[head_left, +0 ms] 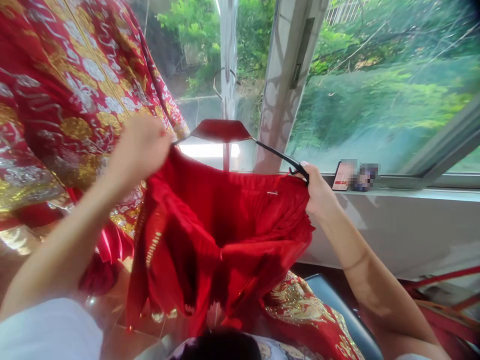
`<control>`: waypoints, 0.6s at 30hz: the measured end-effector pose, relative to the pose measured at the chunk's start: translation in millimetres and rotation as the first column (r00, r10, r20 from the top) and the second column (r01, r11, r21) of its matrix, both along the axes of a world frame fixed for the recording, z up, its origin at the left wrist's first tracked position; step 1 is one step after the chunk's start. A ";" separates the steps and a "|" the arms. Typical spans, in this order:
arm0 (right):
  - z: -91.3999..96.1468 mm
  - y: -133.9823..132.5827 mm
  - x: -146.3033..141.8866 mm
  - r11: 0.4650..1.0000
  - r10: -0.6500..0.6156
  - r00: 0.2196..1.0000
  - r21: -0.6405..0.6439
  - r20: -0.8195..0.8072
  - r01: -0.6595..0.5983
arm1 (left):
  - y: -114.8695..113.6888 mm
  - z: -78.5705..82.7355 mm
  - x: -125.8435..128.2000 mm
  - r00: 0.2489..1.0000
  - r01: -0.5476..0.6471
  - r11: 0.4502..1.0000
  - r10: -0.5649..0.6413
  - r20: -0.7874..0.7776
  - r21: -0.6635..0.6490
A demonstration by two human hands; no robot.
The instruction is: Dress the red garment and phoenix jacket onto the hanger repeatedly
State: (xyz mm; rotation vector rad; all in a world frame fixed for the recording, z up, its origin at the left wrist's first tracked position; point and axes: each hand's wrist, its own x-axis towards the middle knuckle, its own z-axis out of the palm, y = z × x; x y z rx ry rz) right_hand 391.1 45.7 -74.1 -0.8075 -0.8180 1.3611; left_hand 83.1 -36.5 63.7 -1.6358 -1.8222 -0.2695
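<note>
A red skirt (262, 215) with a gathered waistband hangs open between my hands, with a small pale label inside its back. The black clothes hanger (275, 150) spans the waist, its middle covered in red and its metal hook pointing up. On the left, my left hand (144, 147) is closed at the hanger's end and the skirt's waist; its fingertips are blurred. My right hand (318, 190) grips the hanger's right end near its small hook, together with the waistband. Gold trim runs down the skirt's left side.
A red jacket (86, 90) with gold and silver embroidery hangs at the left. Behind stands a clear post (227, 55) before the windows. A phone (340, 176) leans on the sill (412, 194). Gold-embroidered red cloth (307, 310) lies lower right, beside a dark blue-grey seat (343, 310).
</note>
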 end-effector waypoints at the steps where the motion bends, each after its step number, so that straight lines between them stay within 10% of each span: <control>1: -0.7 1.1 -0.1 1.000 -0.010 1.000 -0.007 0.003 0.010 | 1.6 -14.8 15.6 1.000 0.008 1.000 -0.007 0.005 -0.026; 6: 1.2 11.5 1.8 0.995 -0.102 0.995 -0.022 0.017 0.102 | -0.2 -75.8 60.3 0.993 -0.115 0.969 0.120 0.010 -0.219; 10: 1.4 17.6 0.1 0.999 -0.048 0.999 0.001 -0.004 0.048 | 7.0 -58.5 94.7 0.982 0.189 0.978 -0.187 0.027 -0.085; 14: 2.2 22.0 2.5 0.996 -0.046 0.999 0.072 0.018 0.045 | 57.8 -38.2 138.0 0.773 0.633 0.772 -0.625 -0.110 0.059; 18: 4.5 25.5 13.7 0.993 -0.052 0.993 0.108 0.109 0.041 | 104.2 -47.2 157.5 0.706 0.706 0.708 -0.703 -0.087 0.008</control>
